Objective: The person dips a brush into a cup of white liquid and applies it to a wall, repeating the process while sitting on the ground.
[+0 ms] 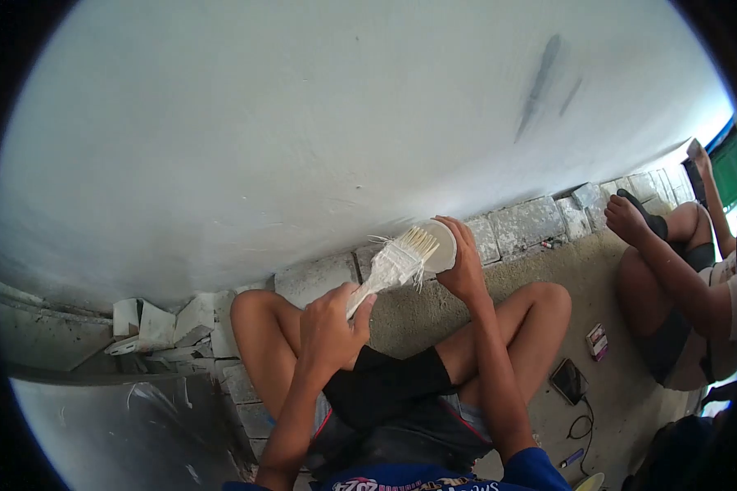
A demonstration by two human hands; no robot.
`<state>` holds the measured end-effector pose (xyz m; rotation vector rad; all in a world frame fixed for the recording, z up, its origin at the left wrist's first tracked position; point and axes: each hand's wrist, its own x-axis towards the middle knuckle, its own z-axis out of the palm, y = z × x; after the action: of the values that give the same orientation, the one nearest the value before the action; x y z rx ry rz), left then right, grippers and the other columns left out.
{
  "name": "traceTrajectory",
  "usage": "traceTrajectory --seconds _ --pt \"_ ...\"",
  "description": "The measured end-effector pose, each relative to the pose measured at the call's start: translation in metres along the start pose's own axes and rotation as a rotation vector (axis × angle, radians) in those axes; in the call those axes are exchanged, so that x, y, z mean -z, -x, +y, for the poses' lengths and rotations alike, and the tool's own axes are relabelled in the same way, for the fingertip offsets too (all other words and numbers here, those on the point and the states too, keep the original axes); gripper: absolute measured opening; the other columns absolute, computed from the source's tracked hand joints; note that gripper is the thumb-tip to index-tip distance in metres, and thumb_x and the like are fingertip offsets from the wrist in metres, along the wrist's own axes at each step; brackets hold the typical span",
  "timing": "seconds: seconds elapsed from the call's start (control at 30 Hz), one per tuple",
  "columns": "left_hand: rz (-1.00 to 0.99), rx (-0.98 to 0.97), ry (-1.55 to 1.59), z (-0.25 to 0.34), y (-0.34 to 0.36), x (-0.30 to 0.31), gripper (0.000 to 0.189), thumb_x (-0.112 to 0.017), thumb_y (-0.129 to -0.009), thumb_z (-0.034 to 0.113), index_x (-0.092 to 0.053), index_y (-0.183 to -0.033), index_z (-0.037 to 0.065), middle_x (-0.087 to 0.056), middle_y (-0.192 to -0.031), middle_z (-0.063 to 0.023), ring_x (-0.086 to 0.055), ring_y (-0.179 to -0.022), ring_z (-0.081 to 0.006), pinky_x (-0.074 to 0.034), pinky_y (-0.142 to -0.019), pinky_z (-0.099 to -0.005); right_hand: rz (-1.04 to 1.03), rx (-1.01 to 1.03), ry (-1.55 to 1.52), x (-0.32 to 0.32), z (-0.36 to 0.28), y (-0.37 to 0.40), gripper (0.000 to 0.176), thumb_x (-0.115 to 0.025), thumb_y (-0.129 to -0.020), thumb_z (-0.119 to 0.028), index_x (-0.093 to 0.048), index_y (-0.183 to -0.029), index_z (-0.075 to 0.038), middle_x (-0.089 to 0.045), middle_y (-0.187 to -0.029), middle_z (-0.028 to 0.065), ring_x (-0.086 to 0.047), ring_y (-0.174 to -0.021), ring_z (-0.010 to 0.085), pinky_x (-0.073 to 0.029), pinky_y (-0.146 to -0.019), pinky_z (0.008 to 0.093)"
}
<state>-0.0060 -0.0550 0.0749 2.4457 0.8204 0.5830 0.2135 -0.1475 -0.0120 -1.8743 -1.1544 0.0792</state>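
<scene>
My left hand [330, 327] is closed round the handle of a wide paintbrush [397, 262] smeared with white. Its pale yellow bristles point up and to the right, with a few stray ones sticking out at the sides. In my right hand [465, 266] is a pale round cup [442, 245], tilted so that its round face shows, fingers wrapped along its far side. The bristles overlap the cup in this view. Both hands are above my crossed legs, close to the pale wall [221, 123].
Grey paving blocks [528, 229] line the wall's foot; broken tile pieces [155, 326] lie at left beside a curved, shiny panel [131, 425]. A co-worker [671, 278] sits at right. Between us lie a phone [568, 382] with a cable and a small box [597, 342].
</scene>
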Motion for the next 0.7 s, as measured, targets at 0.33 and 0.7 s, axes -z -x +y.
traceTrajectory --seconds 0.33,0.7 --pt "-0.152 -0.006 -0.135 0.022 -0.016 0.02 0.026 -0.067 -0.081 0.028 -0.068 -0.09 0.003 -0.066 -0.08 -0.0195 -0.064 -0.073 -0.0382 -0.049 -0.065 -0.0447 -0.053 -0.021 0.02 0.004 -0.01 0.011 0.075 -0.07 -0.058 0.002 -0.048 -0.129 -0.01 -0.052 -0.129 0.0102 -0.044 -0.126 0.0317 -0.034 -0.104 0.0451" --pt "-0.198 0.025 -0.228 0.054 -0.011 0.053 0.028 -0.067 -0.079 0.029 -0.068 -0.088 0.003 -0.066 -0.075 -0.0184 -0.064 -0.073 -0.0385 -0.049 -0.066 -0.0452 -0.05 -0.033 -0.026 0.005 -0.007 0.013 0.072 -0.073 -0.06 -0.003 -0.048 -0.128 -0.011 -0.054 -0.126 0.0098 -0.046 -0.123 0.031 -0.036 -0.101 0.0442"
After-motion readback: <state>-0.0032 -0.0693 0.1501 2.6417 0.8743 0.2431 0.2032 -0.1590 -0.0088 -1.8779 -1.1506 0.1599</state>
